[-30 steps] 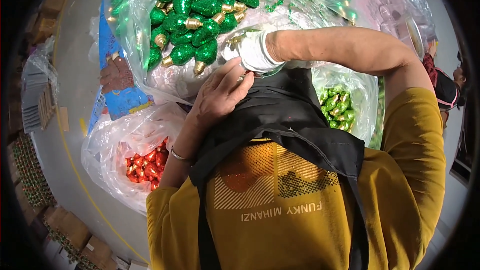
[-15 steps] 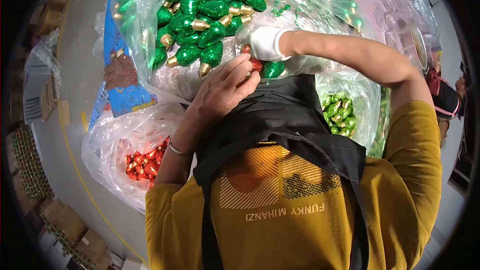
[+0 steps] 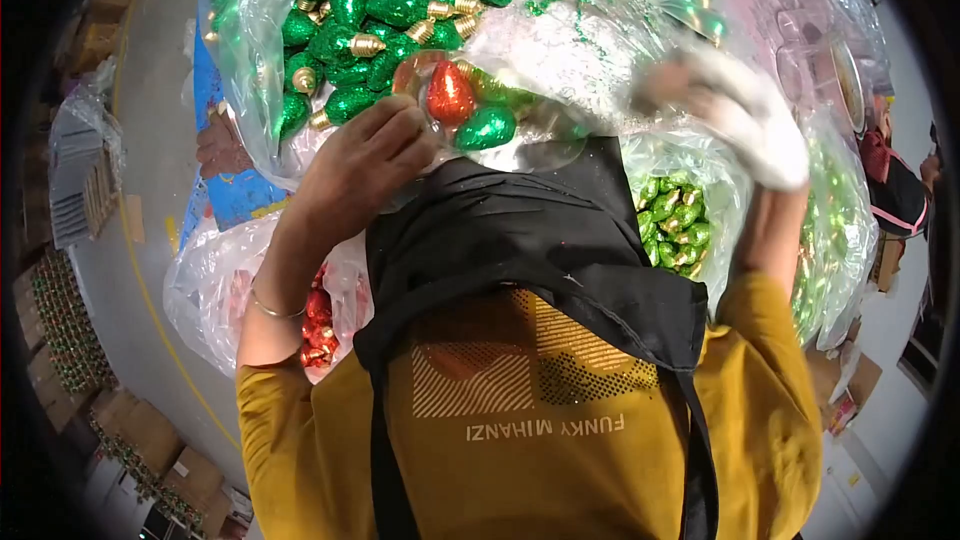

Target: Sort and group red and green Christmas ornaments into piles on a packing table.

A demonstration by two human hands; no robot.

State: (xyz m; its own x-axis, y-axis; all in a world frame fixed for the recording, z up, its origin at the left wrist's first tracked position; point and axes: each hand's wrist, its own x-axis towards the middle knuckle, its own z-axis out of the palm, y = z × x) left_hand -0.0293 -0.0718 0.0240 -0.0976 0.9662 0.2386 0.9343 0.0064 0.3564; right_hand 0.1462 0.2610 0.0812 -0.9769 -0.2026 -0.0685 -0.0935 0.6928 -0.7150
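A clear plastic container [image 3: 560,152] lies at the near edge of the work surface. Inside it sit a glittery red bulb-shaped ornament [image 3: 450,93], a dark green one [image 3: 485,128] and a blurred lighter green one [image 3: 487,87]. My bare left hand [image 3: 365,162] has its fingers bent closed at the container's left edge. Off to the right, my right hand [image 3: 740,110] wears a white glove with bare fingertips; motion smears its fingers, so its grip is unclear. Beyond the container, many dark green ornaments with gold caps [image 3: 400,8] lie in a large clear bag.
A clear bag of red ornaments [image 3: 318,325] hangs low on the left. Another bag with light green ornaments [image 3: 680,220] is at the right. A blue surface [image 3: 240,202] shows past my left arm. Another person [image 3: 895,185] is at the far right.
My right hand has swung away from the container to the right. My left hand has shifted left, and the red and green ornaments between the hands have come into fuller view.
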